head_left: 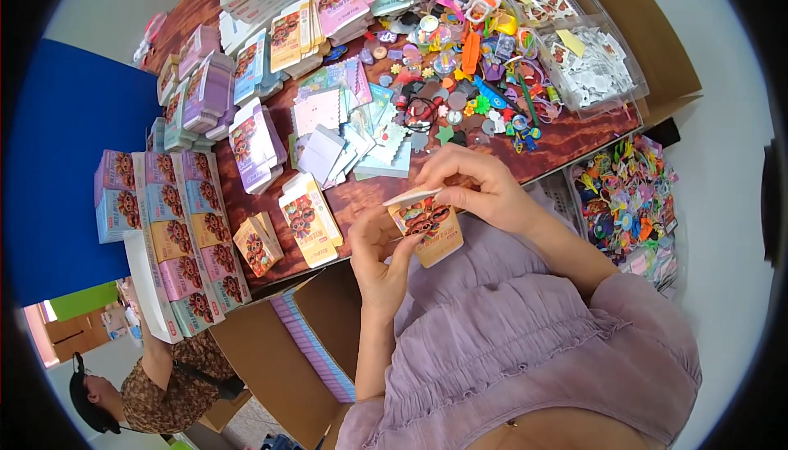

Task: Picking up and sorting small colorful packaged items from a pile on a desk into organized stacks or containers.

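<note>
Between my two hands is a small yellow cardboard box (432, 238) with a picture on its front, held just off the table's near edge. My left hand (379, 257) grips its left side, thumb on the front face. The fingers of my right hand (478, 185) pinch the pale flap at its top edge. Whatever is inside the box is hidden. Close to my left hand, a stack of flat yellow boxes (309, 224) lies on the table. Beside that stack is a small pile of orange-yellow packets (257, 245).
Stacks of flat boxes (254, 144), a heap of cards (324, 153) and many colourful trinkets (468, 56) cover the table. Clear trays of packets (595, 68) stand at far right. Filled display boxes (176, 241) sit left; an open carton (287, 360) stands below. A co-worker (148, 392) is at lower left.
</note>
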Motion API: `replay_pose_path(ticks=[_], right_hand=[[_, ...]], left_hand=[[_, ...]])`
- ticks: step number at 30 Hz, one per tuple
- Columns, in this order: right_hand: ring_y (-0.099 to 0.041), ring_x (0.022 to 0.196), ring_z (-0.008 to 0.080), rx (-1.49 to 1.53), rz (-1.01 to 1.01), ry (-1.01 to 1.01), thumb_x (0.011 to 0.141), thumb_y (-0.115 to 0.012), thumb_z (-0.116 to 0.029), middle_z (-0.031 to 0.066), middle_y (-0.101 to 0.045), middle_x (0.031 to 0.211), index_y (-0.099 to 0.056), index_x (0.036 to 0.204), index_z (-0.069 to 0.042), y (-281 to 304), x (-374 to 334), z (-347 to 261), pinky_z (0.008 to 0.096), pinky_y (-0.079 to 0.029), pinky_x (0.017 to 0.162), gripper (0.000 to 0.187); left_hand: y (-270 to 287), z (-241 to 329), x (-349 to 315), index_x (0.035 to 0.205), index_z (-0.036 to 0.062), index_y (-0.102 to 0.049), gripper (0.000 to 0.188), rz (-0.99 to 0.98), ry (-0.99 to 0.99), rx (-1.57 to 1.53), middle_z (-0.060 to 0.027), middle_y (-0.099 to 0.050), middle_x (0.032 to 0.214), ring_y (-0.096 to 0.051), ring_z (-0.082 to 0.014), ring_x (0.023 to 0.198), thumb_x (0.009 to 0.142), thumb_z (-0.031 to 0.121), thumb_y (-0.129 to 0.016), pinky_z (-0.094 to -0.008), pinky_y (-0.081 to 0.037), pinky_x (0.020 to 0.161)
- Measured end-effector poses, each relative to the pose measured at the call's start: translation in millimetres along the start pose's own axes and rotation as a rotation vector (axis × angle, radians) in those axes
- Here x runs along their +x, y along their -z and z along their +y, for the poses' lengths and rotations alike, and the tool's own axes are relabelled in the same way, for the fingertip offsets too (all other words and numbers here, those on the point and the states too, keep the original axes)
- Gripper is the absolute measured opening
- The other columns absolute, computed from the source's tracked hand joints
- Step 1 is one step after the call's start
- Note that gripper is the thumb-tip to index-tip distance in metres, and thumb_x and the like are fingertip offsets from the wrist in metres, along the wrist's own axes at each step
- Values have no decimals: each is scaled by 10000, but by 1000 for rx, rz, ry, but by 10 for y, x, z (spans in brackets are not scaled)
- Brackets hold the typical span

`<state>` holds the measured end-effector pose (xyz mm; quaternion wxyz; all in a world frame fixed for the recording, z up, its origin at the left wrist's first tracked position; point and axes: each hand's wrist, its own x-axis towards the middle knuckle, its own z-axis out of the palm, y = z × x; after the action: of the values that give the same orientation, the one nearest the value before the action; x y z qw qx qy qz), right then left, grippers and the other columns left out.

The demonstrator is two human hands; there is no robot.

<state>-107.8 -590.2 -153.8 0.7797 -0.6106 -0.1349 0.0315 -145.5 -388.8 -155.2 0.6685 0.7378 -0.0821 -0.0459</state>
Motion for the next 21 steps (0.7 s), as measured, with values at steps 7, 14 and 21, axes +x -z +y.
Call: replay_pose_path(ticks=[7,14,21], right_hand=[[-616,898,75,160,-23,-253,864,-696,-33,47,-654,983,-598,967,-24,29,-26,76,237,-498,777,142],[-625,732,54,108,24,-414,856,-721,-60,29,-680,819,-637,877,-5,110,220,-82,208,-496,639,103],[-609,712,46,29,-6,-436,865,-708,-65,27,-677,810,-649,882,16,131,394,-125,210,-493,625,102]], left_hand=[[-32,52,0,1348,32,-376,616,-52,112,54,-129,-631,1058,-671,-179,898,829,-86,-686,-278,-557,717],[23,190,199,1409,48,-329,697,-106,181,-5,-144,-643,1042,-669,-190,916,821,-124,-661,-276,-549,760],[108,205,334,1398,46,-346,682,-155,158,-49,-136,-646,1041,-665,-176,907,817,-120,-661,-266,-540,751]])
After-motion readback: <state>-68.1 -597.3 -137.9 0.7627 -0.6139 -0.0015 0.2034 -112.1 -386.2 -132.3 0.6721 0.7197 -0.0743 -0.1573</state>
